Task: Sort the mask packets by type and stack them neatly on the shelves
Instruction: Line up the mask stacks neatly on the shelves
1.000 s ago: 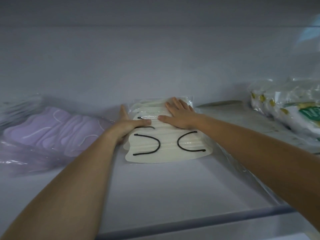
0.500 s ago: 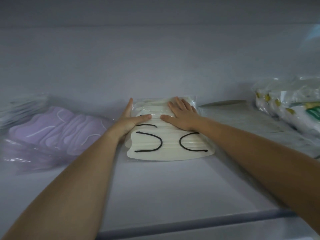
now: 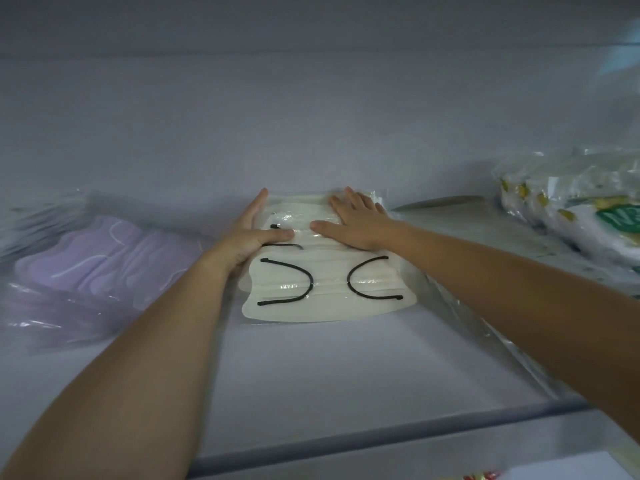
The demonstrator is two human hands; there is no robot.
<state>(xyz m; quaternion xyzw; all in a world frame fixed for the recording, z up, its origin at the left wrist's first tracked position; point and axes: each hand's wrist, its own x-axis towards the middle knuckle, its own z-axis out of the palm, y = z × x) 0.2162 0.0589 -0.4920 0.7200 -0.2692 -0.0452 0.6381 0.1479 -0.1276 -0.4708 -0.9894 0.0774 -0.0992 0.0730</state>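
A clear packet of cream masks with black ear loops (image 3: 329, 289) lies flat on the white shelf (image 3: 329, 368), near the back wall. My left hand (image 3: 249, 237) lies against the packet's left edge, fingers straight along its side and thumb on top. My right hand (image 3: 356, 223) presses flat on the packet's far right part, fingers spread. A packet of lilac masks (image 3: 97, 268) lies on the shelf to the left. At the right stands a pile of white packets with green and yellow print (image 3: 581, 209).
The shelf's front edge (image 3: 381, 441) runs across the bottom. The back wall stands just behind the cream packet. A loose clear plastic wrapper (image 3: 460, 317) lies under my right forearm. More clear packets (image 3: 38, 220) sit at the far left.
The cream packet has slid a little toward the back wall under both hands. My left fingers now stretch further along its side.
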